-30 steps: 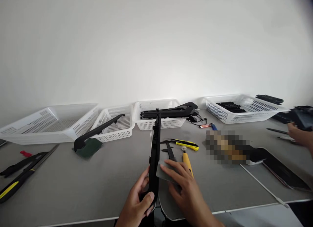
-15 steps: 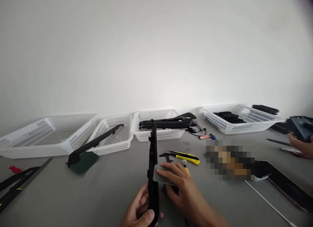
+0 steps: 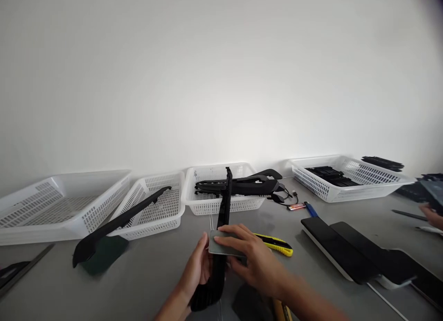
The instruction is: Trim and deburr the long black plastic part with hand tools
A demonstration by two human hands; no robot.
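Note:
A long black plastic part (image 3: pixel 224 210) stands slanted in front of me, its narrow end pointing away and its broad end low. My left hand (image 3: pixel 196 270) is wrapped round its lower half from the left. Under the fingers of my right hand (image 3: pixel 254 258) is a thin grey-green sheet (image 3: pixel 221 243), pressed flat across the part's middle. A yellow utility knife (image 3: pixel 277 245) lies just beyond my right hand. Further left, a similar black part (image 3: pixel 117 222) leans on a small white basket (image 3: pixel 148 226), over a dark green sheet (image 3: pixel 106 254).
A white basket (image 3: pixel 194 205) behind holds several black parts. An empty white basket (image 3: pixel 44 233) is at left; another (image 3: pixel 335 194) at right holds black pieces. Phones (image 3: pixel 337 247) lie at right, beside a cable. Another person's hand (image 3: pixel 432 217) shows at the right edge.
The black part has turned, its broad end now lower left. The grey-green sheet lies across it instead of at its side. The view has shifted; the pixelated patch at right now shows phones.

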